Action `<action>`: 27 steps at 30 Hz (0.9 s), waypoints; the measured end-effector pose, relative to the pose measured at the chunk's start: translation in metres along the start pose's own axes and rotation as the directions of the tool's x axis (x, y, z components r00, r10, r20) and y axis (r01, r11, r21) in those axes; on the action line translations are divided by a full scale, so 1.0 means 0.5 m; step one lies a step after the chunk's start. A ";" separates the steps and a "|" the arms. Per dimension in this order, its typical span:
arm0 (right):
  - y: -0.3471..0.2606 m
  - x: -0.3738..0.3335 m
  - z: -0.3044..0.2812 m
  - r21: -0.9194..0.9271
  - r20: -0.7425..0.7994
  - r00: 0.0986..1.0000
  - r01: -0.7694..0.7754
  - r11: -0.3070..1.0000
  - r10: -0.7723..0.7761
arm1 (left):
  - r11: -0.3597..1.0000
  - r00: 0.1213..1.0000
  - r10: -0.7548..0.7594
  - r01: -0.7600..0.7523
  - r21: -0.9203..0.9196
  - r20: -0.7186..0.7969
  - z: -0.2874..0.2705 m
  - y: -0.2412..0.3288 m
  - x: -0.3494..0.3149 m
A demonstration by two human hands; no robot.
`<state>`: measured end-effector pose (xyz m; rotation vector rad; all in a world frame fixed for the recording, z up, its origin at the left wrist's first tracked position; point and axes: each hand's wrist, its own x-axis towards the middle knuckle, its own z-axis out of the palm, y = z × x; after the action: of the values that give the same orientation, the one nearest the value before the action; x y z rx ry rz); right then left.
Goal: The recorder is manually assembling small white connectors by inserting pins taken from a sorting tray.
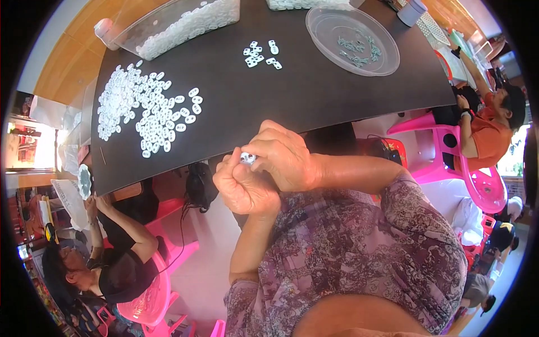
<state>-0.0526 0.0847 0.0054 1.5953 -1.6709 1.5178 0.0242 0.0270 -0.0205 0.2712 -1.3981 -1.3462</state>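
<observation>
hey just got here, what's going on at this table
A person pinches a small white piece between both hands, left hand and right hand, just off the near edge of the dark table. Many loose white pieces lie spread on the table's left side, with a smaller group farther back. To the right, a round clear tray holds little grey-green bits.
</observation>
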 end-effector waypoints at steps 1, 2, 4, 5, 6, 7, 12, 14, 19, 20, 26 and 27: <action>0.003 -0.001 0.004 -0.020 -0.013 1.000 0.008 1.000 -0.008 | 0.997 0.999 -0.046 0.045 -0.062 -0.018 -0.003 -0.009 -0.007; 0.006 -0.004 0.007 -0.038 -0.025 1.000 0.015 0.999 -0.016 | 0.988 0.995 -0.093 0.089 -0.124 -0.033 -0.004 -0.012 -0.008; 0.011 -0.008 0.009 -0.021 -0.018 1.000 0.013 1.000 -0.013 | 0.996 0.999 -0.041 0.040 -0.075 -0.002 -0.004 -0.019 -0.005; 0.013 -0.010 0.010 -0.005 -0.012 1.000 0.010 1.000 -0.010 | 1.000 0.999 0.010 -0.009 -0.027 0.031 -0.004 -0.022 -0.003; 0.014 -0.011 0.008 -0.005 -0.011 1.000 0.011 1.000 -0.011 | 1.000 0.999 0.011 -0.010 -0.027 0.030 -0.004 -0.022 -0.001; 0.014 -0.011 0.005 0.006 0.009 1.000 0.004 1.000 -0.004 | 0.997 0.998 0.049 -0.052 0.058 0.041 -0.004 -0.021 0.002; 0.007 0.004 -0.004 0.048 0.007 0.998 -0.055 0.997 0.055 | 0.993 0.999 0.027 -0.032 0.110 0.044 0.001 -0.007 0.008; 0.022 0.008 -0.016 0.035 0.027 0.997 -0.075 0.997 0.074 | 0.989 0.995 0.011 -0.026 0.146 0.100 0.003 -0.005 0.022; 0.064 0.047 -0.101 -0.194 0.088 0.994 -0.051 0.980 0.069 | 0.945 0.939 -0.258 0.196 0.261 0.228 0.026 0.001 0.055; 0.082 0.060 -0.138 -0.286 0.116 0.993 0.004 0.958 0.031 | 0.942 0.933 -0.181 0.073 0.329 0.312 0.034 -0.023 0.063; 0.230 0.195 -0.273 -0.542 -0.108 0.990 -0.138 0.829 0.094 | 0.699 0.709 0.263 -0.607 0.377 0.654 0.153 -0.079 0.184; 0.273 0.214 -0.287 -0.579 -0.110 0.992 -0.111 0.808 0.058 | 0.649 0.657 0.308 -0.674 0.353 0.688 0.174 -0.097 0.200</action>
<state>-0.2585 0.1259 0.0863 1.1144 -1.9296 0.9387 -0.1043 -0.0181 0.0171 -0.1780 -2.2020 -0.4567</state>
